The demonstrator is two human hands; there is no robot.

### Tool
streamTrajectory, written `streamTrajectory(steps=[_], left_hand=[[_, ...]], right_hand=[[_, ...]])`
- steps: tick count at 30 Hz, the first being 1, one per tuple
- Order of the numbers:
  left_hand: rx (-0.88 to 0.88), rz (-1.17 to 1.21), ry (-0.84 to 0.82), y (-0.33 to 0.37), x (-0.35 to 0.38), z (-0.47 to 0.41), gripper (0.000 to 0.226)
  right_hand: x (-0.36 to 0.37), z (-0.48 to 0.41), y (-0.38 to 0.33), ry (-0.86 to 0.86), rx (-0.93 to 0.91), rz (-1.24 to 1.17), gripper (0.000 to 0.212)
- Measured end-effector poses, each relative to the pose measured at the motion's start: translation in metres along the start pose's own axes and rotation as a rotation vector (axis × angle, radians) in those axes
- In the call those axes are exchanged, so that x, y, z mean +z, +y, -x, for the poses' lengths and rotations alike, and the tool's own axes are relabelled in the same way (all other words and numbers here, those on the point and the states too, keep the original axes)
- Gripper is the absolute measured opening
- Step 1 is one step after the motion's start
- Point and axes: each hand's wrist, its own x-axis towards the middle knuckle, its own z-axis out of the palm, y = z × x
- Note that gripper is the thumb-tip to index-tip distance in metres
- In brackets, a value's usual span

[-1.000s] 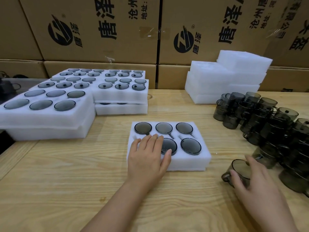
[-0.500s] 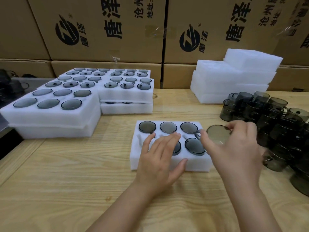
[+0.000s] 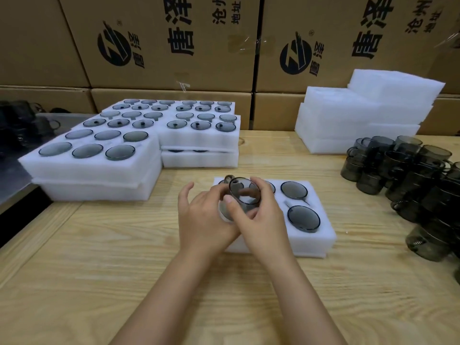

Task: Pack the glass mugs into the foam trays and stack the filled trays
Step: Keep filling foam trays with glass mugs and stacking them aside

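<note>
A white foam tray (image 3: 311, 241) lies on the wooden table in front of me, with smoky glass mugs (image 3: 303, 218) seated in its right-hand holes. Over the tray's front left corner my right hand (image 3: 258, 220) grips a smoky glass mug (image 3: 245, 195), tilted with its mouth towards me and its handle up and to the left. My left hand (image 3: 202, 215) curls round the mug's lower left side. Both hands hide the tray's left holes.
Filled foam trays (image 3: 99, 168) are stacked at the left and back left. Empty foam trays (image 3: 361, 120) are piled at the back right. Several loose mugs (image 3: 408, 175) crowd the right edge. Cardboard boxes (image 3: 174, 46) wall off the back.
My right hand carried the mug from the right of the tray to over its front left corner. My left hand lifted off the tray and now cups the mug.
</note>
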Motion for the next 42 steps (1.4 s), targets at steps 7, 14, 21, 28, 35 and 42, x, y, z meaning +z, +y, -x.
streamTrajectory(steps=[7,14,21,28,35,42], left_hand=[[0.105,0.353,-0.122,-0.04,-0.005,0.002,0.055],[-0.093,0.655,-0.004,-0.053,0.006,0.006,0.051],[-0.186,0.679,-0.118,-0.052,0.016,0.004,0.037],[-0.203,0.649,-0.139,-0.051,0.018,0.005,0.034],[-0.282,0.827,-0.289,-0.05,0.018,0.002,0.053],[-0.351,1.001,-0.406,-0.043,0.014,0.002,0.058]], right_hand=[[-0.002,0.002,0.009,-0.021,-0.037,0.05,0.047],[0.007,0.002,0.009,0.022,-0.153,0.23,0.047],[0.017,-0.004,0.019,0.044,-0.204,0.62,0.067],[0.018,-0.001,0.024,0.135,-0.294,0.752,0.064],[0.019,0.004,0.024,-0.117,-0.384,0.947,0.07],[0.015,0.004,0.025,-0.23,-0.375,1.078,0.075]])
